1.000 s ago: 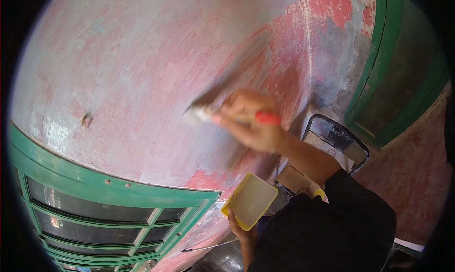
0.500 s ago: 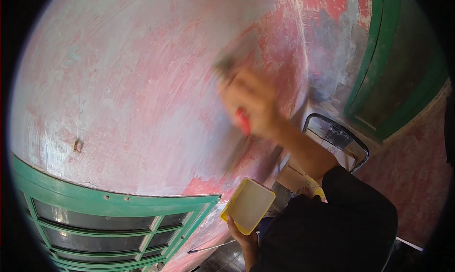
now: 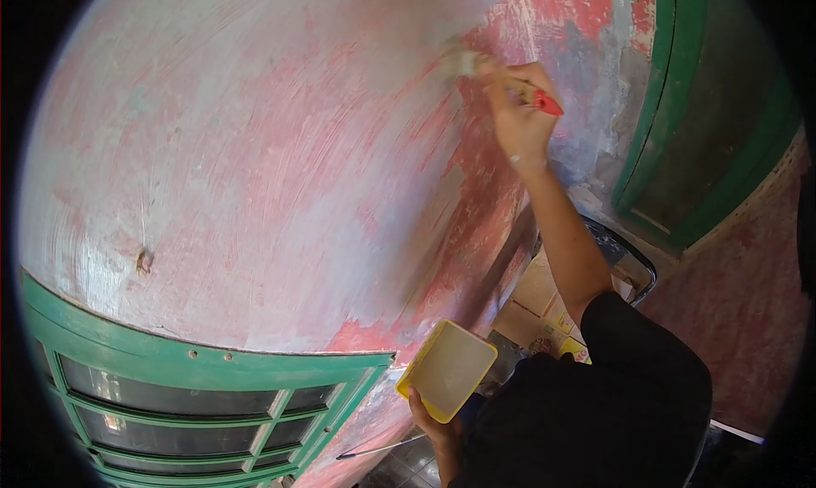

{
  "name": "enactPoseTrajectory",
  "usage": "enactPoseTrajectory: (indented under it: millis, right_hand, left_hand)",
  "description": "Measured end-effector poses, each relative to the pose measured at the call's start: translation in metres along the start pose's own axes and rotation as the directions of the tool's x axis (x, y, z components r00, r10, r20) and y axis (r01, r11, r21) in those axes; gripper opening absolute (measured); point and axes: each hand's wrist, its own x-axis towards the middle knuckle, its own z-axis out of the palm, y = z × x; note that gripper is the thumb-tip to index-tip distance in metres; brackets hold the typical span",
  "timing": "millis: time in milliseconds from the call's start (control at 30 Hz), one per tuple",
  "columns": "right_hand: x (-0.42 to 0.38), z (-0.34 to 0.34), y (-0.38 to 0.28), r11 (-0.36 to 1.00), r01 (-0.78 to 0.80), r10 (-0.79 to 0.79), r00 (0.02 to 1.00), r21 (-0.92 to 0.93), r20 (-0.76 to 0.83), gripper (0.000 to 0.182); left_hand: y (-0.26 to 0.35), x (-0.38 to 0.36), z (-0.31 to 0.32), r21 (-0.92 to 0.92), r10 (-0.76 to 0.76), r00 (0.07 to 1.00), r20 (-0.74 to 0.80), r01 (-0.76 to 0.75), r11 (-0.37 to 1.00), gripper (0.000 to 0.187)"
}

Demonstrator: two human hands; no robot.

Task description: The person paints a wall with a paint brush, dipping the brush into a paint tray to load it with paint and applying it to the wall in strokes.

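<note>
My right hand (image 3: pixel 520 114) is clenched on a red-handled paintbrush (image 3: pixel 501 78), bristles touching the red wall (image 3: pixel 280 173). My left hand (image 3: pixel 433 420) grips the yellow paint tray (image 3: pixel 448 369) below.

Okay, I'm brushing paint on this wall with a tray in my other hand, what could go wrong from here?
The yellow tray sits tilted in your left hand, so paint may spill onto the floor. Your right hand reaches high with the brush; drips could run down your arm. The green window frame lies just below the wet wall and could catch runs.
</note>
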Motion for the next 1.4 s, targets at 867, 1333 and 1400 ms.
enactPoseTrajectory:
  millis: [867, 1333, 1400]
  right_hand:
    - [-0.114, -0.12, -0.05, 0.818, -0.522, 0.542, 0.84, -0.241, 0.02, 0.02]
    - [-0.21, -0.071, -0.245, 0.709, -0.605, 0.668, 0.41, -0.363, 0.621, 0.017]
    - [-0.222, -0.068, -0.26, 0.805, -0.415, 0.584, 0.423, -0.424, 0.693, 0.016]
  left_hand:
    - [0.015, -0.007, -0.085, -0.024, -0.042, 0.994, -0.1, 0.04, 0.999, 0.058]
    - [0.026, 0.006, -0.118, -0.125, -0.167, 0.986, 0.006, 0.166, 0.978, 0.051]
    - [0.033, 0.007, -0.113, -0.127, -0.164, 0.986, 0.016, 0.165, 0.978, 0.051]
